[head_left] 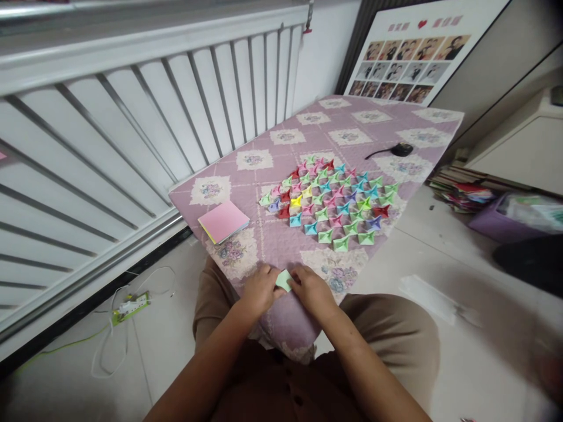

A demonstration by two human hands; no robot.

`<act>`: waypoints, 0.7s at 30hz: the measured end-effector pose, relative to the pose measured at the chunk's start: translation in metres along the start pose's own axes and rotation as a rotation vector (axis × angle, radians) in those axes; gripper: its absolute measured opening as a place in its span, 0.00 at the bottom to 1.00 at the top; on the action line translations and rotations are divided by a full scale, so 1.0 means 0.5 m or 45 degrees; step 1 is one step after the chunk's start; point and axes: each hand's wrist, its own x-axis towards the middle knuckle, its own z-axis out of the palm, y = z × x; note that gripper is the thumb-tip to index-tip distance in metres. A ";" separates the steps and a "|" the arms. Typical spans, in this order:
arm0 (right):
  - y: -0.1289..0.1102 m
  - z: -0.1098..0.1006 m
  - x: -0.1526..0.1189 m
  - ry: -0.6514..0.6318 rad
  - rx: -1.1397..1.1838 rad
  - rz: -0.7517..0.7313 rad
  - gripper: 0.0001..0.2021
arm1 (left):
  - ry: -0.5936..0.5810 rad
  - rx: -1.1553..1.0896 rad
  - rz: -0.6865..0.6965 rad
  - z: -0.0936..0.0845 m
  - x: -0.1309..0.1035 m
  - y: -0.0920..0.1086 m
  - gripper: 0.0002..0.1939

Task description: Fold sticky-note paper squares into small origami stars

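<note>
Between my two hands, at the near edge of the table, is a small folded piece of light green paper [284, 281]. My left hand [263, 286] pinches its left side, and my right hand [311, 288] grips its right side. Beyond them, folded paper pieces [340, 244] in green, blue, pink, red, yellow and purple stand in rows. To the left of these lies a stack of square coloured paper [224, 221] with a pink sheet on top.
A purple floral cloth [281, 246] covers the table. A black object with a short cord [401, 149] lies toward the back right. A white radiator [211, 99] borders the left side. On the floor are a power strip [131, 308] and a purple bin [497, 220].
</note>
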 end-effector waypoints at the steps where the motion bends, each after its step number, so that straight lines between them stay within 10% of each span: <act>1: 0.002 0.000 0.000 -0.011 -0.006 -0.007 0.05 | -0.005 0.000 0.009 0.000 0.001 -0.002 0.19; 21: -0.001 0.001 0.005 -0.029 -0.023 -0.035 0.07 | -0.026 -0.193 0.204 -0.016 0.053 -0.037 0.07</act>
